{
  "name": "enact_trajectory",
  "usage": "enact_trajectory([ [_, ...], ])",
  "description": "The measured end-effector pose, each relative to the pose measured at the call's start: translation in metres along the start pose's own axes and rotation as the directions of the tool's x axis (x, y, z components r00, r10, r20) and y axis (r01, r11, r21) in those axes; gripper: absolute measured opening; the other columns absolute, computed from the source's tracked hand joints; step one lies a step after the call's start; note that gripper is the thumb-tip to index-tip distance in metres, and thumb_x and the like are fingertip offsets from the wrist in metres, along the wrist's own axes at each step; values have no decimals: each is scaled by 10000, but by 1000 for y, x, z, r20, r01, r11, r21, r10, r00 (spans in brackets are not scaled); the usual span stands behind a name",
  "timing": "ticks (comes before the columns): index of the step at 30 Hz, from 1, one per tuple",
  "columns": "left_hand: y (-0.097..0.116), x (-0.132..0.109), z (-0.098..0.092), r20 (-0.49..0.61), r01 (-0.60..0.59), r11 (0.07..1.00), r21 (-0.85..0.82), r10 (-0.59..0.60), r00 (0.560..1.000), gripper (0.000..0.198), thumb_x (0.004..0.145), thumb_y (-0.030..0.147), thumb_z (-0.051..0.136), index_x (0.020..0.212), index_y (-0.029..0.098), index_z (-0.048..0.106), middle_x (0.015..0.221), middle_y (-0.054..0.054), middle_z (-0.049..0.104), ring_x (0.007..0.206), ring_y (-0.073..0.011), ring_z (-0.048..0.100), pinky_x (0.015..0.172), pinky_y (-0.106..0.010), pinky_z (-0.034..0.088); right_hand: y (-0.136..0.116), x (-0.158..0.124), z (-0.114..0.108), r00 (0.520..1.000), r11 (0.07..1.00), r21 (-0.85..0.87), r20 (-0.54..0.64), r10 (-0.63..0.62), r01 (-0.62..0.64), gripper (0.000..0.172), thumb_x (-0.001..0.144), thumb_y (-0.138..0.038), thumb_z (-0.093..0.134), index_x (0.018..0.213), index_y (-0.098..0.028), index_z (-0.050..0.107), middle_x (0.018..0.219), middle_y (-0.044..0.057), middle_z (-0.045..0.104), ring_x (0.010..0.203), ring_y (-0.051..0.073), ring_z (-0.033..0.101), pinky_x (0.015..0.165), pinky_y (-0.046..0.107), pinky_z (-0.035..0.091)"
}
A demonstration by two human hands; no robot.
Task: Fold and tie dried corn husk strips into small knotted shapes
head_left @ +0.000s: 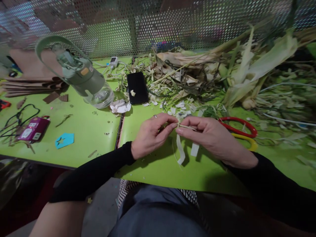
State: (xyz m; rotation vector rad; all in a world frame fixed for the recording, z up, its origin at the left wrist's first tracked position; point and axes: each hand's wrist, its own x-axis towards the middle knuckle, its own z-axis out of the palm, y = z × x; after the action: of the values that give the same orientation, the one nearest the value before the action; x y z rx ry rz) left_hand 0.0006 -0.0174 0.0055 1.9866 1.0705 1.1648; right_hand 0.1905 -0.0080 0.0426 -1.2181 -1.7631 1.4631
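Observation:
Close together over the green table, my left hand [151, 134] and my right hand [212, 136] both pinch a thin pale plant-fibre strip [185, 126]. The fingertips nearly meet where they grip it. Below the fingers hangs a curled white strip [180, 153], with a shorter white piece [195, 149] beside it; whether either is joined to the pinched strip I cannot tell. Small white scraps [181, 105] lie just behind my hands. Partly behind my right wrist are a red loop [253, 131] and a yellow loop [251, 144], which look like handles.
A phone [137, 87] and a green-lidded bottle [91, 80] stand beyond my left hand. Corn husks [261, 72] and dry shreds [177, 70] heap up before a perforated metal screen [148, 29]. Leftward are a purple box [34, 129], a blue paper piece [64, 140] and folded brown paper [32, 84].

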Motion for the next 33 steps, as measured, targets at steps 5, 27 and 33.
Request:
enact_trajectory([
  [5, -1, 2, 0, 89, 194, 962, -194, -180, 980, 172, 993, 318, 573, 988, 164, 649, 912, -36, 722, 744, -108, 595, 718, -242, 489, 4, 0, 1, 997, 986, -159, -51, -64, 55, 406, 876, -570, 704, 703, -217, 602, 556, -52, 410, 487, 92, 336, 445, 262, 244],
  [27, 4, 9, -10, 185, 364, 900, -241, -326, 927, 285, 910, 466, 637, 896, 187, 581, 612, 71, 372, 553, -87, 317, 531, -243, 254, 17, 5, -1, 946, 969, -215, -272, -179, 122, 326, 944, -579, 622, 941, -256, 577, 583, -57, 455, 484, 117, 388, 448, 284, 275],
  [33, 4, 7, -6, 134, 286, 942, -177, -265, 955, 224, 911, 399, 635, 866, 185, 585, 562, 86, 330, 544, -91, 315, 552, -249, 250, 19, 8, 2, 941, 950, -277, -258, -220, 146, 358, 949, -570, 622, 1025, -240, 737, 642, -11, 552, 551, 129, 430, 509, 287, 329],
])
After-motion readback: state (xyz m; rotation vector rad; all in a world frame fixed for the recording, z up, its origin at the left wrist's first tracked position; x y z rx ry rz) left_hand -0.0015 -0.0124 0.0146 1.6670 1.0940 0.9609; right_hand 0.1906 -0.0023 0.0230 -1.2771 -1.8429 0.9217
